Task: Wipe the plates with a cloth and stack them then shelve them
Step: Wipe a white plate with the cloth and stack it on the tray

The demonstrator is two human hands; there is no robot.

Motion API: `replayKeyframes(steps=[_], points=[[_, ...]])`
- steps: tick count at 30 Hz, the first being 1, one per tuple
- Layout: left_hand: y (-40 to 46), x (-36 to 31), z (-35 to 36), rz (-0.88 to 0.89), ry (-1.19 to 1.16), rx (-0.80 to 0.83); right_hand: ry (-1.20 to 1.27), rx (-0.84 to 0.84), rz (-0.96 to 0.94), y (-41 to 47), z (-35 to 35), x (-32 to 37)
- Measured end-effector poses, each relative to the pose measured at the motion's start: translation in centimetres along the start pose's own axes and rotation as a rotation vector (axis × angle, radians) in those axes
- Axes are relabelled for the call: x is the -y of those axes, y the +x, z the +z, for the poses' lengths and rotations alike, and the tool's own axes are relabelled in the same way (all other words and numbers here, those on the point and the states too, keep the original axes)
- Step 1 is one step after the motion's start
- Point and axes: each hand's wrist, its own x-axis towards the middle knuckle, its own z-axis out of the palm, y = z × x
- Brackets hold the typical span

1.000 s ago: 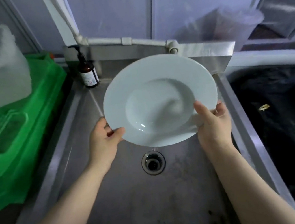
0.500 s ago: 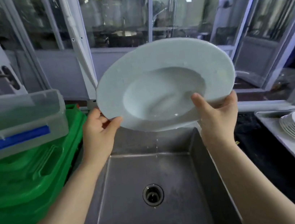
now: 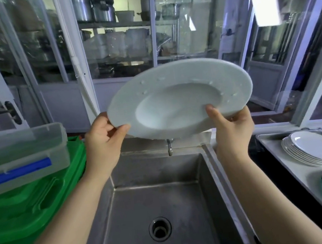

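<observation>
Both hands, left hand (image 3: 104, 138) and right hand (image 3: 231, 124), grip a wet white plate (image 3: 179, 98) by its rim above a steel sink (image 3: 158, 200). Stacked plates (image 3: 313, 150) sit right of the right hand; green crates (image 3: 24, 213) flank the left.

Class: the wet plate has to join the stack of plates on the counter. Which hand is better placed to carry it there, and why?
The right hand. It grips the plate on the side nearer the stack of plates, which sits on the counter to the right of the sink. The left hand would have to cross over.
</observation>
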Motion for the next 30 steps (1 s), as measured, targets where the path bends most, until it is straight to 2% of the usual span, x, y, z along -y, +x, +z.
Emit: replayKeyframes(steps=[7,16,23,30], points=[[-1.7,-2.4,3.5,-0.031,-0.012,-0.015,-0.031,0.008,0.015,1.6,-4.4,0.4],[-5.9,-5.2,8.6,-0.046,0.087,-0.007,-0.047,0.033,0.079,4.1,-10.7,0.1],[-7.7,-7.6,10.5,-0.055,0.145,-0.082,-0.051,0.092,0.103,5.3,-13.3,0.2],[-7.9,-8.7,10.2,-0.102,0.061,0.037,-0.06,0.118,0.191,5.7,-13.9,0.3]])
